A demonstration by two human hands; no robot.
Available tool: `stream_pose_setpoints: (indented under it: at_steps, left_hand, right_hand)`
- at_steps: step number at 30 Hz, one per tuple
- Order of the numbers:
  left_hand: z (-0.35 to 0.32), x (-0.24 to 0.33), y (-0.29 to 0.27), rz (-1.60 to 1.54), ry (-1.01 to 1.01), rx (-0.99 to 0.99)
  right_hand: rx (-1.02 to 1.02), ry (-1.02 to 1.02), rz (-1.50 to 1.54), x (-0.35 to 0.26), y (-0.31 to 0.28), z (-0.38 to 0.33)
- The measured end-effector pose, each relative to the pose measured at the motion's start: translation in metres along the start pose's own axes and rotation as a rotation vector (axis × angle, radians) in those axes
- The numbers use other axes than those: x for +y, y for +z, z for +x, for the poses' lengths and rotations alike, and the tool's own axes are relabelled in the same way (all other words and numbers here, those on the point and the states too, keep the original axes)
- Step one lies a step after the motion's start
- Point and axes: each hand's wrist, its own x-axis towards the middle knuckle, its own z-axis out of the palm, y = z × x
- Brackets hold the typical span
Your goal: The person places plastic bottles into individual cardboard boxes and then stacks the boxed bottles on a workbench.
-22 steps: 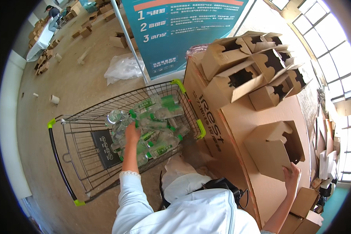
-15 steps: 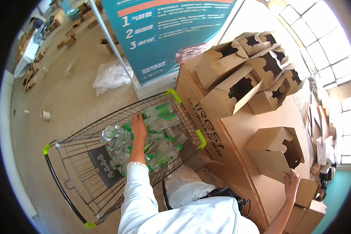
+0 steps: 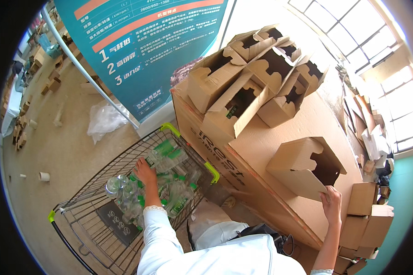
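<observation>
1. Head view, left side: the person's left hand (image 3: 145, 173) reaches down into a wire shopping cart (image 3: 85, 215) with lime-green corner guards. The hand lies on a heap of clear plastic bottles (image 3: 167, 185) with green labels and caps. Its fingers curl down among them, but whether the grip has closed round any one bottle cannot be told from this angle.

2. Head view, right side: the right hand (image 3: 331, 205) rests at the lower front edge of a small open cardboard carton (image 3: 303, 167), fingers bent over the flap; it seems to steady the carton rather than lift it. The carton lies on its side on a large flat cardboard box (image 3: 266, 151) that serves as a tabletop, its notched opening turned toward the person. Its inside looks dark and probably empty.

3. Head view, back of the tabletop: a cluster of similar cartons (image 3: 252, 78) is piled up, openings facing various ways. One seems to show a green-labelled bottle inside, so some packing may be done.

4. How far along: many bottles are left in the cart and the carton at the right hand looks unfilled, so the work appears to be early or midway.

5. Head view, surroundings: a teal banner (image 3: 147, 50) stands behind the cart, and flattened cartons (image 3: 367, 220) lie at the right.
</observation>
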Motion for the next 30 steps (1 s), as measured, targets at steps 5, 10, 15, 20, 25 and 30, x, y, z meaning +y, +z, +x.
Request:
stream_pose_setpoints:
  at_steps: [5,10,15,20,25,30]
  left_hand:
    - [-0.044,-0.004,-0.037,-0.551,-0.167,0.039]
    - [-0.055,-0.027,-0.086,-1.159,-0.12,0.253]
    - [-0.084,0.069,-0.221,-2.103,-0.188,0.173]
    - [-0.156,0.239,-0.348,-2.336,0.835,-0.343]
    - [-0.239,0.386,-0.374,-1.898,1.04,-0.774]
    - [-0.281,0.451,-0.349,-0.666,1.543,-0.623]
  right_hand:
    - [-0.003,-0.074,-0.029,0.016,-0.001,-0.002]
    - [0.015,-0.3,-0.046,0.032,-0.014,0.0]
    - [0.104,-0.351,0.064,0.074,-0.017,-0.005]
    - [0.101,-0.412,0.123,0.094,-0.002,-0.015]
    - [0.152,-0.491,0.145,0.102,0.003,-0.032]
    - [0.135,-0.458,0.217,0.114,-0.001,-0.053]
